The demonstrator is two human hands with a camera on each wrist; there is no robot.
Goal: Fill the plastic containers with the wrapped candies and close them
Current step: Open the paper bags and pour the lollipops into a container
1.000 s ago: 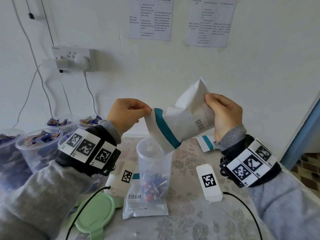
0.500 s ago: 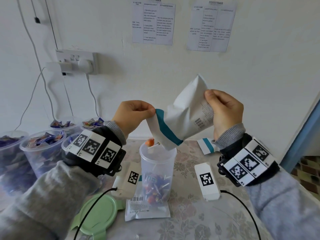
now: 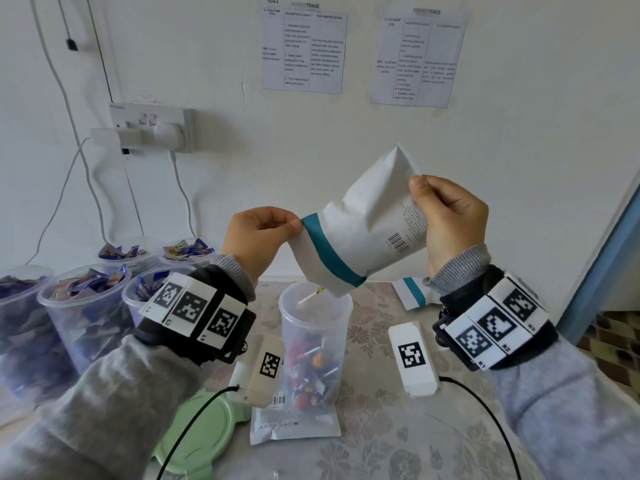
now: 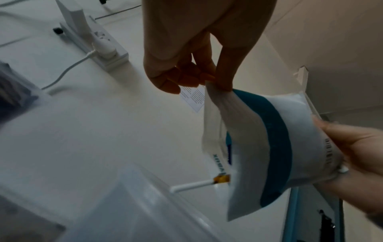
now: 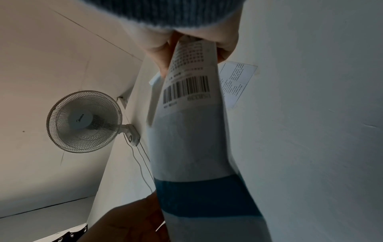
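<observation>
My left hand [image 3: 258,233] pinches the pouch [image 3: 360,233] mouth, my right hand [image 3: 450,223] grips its base, tipped over the open container [image 3: 313,344]. Lollipop [image 3: 310,296] dropping in; roughly half full. Green lid [image 3: 201,434] unfitted. Other tubs [image 3: 83,306] hold candy, apparently lidless.

Both arms wear grey knit sleeves with ribbed cuffs. The left sleeve [image 3: 86,407] ends at a black wrist mount [image 3: 194,320] carrying three white tags printed with black square codes. The right sleeve [image 3: 571,410] meets a matching black mount [image 3: 498,327] with three like tags. A black cable [image 3: 485,410] trails near each wrist.
</observation>
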